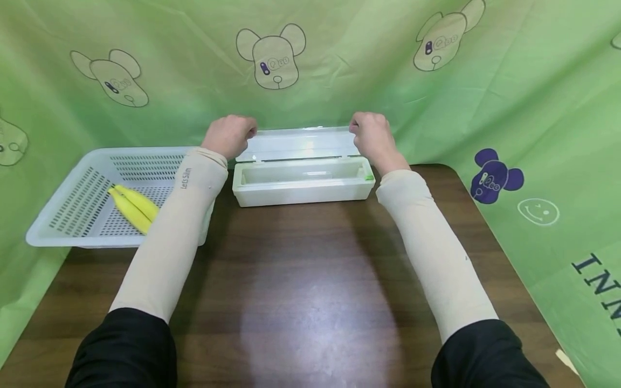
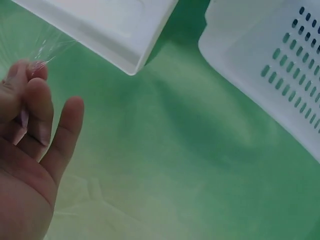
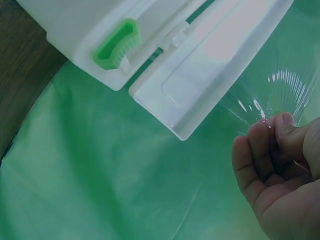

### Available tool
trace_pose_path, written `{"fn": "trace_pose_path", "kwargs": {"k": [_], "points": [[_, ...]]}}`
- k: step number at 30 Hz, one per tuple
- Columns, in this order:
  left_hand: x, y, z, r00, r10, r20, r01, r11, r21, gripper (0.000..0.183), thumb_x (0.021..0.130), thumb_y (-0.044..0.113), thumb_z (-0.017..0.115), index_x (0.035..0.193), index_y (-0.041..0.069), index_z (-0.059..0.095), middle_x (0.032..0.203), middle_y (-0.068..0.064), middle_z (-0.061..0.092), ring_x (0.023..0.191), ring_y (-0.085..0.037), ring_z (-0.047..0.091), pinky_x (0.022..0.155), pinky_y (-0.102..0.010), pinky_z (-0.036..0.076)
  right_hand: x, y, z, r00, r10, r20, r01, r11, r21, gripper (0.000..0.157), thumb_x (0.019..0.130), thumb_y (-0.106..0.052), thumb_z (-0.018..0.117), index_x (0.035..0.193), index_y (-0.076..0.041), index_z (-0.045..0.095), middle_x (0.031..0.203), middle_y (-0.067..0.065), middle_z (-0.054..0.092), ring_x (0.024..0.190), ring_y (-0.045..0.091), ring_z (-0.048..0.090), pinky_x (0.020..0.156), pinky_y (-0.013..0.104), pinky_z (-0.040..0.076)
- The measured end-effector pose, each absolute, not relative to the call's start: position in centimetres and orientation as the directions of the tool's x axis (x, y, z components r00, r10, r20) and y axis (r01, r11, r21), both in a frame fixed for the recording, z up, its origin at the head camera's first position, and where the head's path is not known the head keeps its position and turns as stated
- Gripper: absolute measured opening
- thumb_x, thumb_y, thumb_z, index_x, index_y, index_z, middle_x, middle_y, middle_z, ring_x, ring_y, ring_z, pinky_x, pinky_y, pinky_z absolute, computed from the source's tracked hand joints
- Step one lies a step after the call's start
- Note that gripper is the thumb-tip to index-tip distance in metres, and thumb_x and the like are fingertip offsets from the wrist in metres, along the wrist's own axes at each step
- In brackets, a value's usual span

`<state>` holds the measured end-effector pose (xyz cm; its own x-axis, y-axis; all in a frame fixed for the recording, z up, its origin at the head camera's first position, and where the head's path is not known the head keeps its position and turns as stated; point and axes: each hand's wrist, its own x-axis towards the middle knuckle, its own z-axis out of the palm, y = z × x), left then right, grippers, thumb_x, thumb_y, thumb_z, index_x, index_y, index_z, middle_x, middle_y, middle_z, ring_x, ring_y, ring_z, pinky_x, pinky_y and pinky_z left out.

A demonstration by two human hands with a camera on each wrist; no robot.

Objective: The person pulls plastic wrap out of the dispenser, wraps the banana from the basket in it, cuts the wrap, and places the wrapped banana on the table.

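Note:
A white plastic wrap dispenser (image 1: 305,189) stands at the back of the table, its lid (image 1: 305,143) tipped back toward the green cloth. Clear plastic wrap (image 3: 285,85) stretches behind the lid, wrinkled where it is gripped. My left hand (image 1: 230,136) pinches one corner of the wrap between thumb and fingertip, with the little finger extended in the left wrist view. At the lid's other end, my right hand (image 1: 375,137) pinches the opposite corner between thumb and fingers. A green slider (image 3: 117,45) sits on the dispenser's right end.
Left of the dispenser is a white perforated basket (image 1: 73,215) with yellow bananas (image 1: 131,207) inside, partly hidden behind my left arm. Green printed cloth (image 1: 339,64) hangs behind and beside the brown wooden table (image 1: 301,291).

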<state>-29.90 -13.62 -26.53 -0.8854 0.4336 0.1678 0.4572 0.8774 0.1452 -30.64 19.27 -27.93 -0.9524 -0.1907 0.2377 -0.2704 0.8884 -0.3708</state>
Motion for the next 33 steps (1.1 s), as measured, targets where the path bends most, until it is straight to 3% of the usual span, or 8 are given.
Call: {"fn": "trace_pose_path", "kwargs": {"k": [26, 33], "points": [[-30.5, -13.5, -23.3, -0.88, 0.444, 0.169, 0.469, 0.868, 0.163, 0.038, 0.081, -0.018, 0.045, 0.108, -0.002, 0.066, 0.105, -0.019, 0.069, 0.096, -0.036, 0.064, 0.088, -0.05, 0.053, -31.2, 19.7, -24.9, -0.925, -0.203, 0.32, -0.312, 0.888, -0.339, 0.014, 0.101, -0.002, 0.057, 0.107, 0.005, 0.068, 0.11, 0.022, 0.069, 0.108, 0.043, 0.06, 0.102, 0.05, 0.043], [-30.8, -13.5, -22.6, -0.882, 0.436, 0.177, 0.464, 0.87, 0.17, 0.028, 0.089, -0.014, 0.049, 0.108, -0.001, 0.067, 0.107, -0.019, 0.07, 0.097, -0.037, 0.064, 0.089, -0.05, 0.052, -31.6, 19.9, -24.2, -0.932, -0.202, 0.3, -0.301, 0.892, -0.337, 0.016, 0.101, -0.002, 0.056, 0.111, 0.006, 0.067, 0.113, 0.022, 0.069, 0.109, 0.042, 0.06, 0.101, 0.05, 0.045]]}}
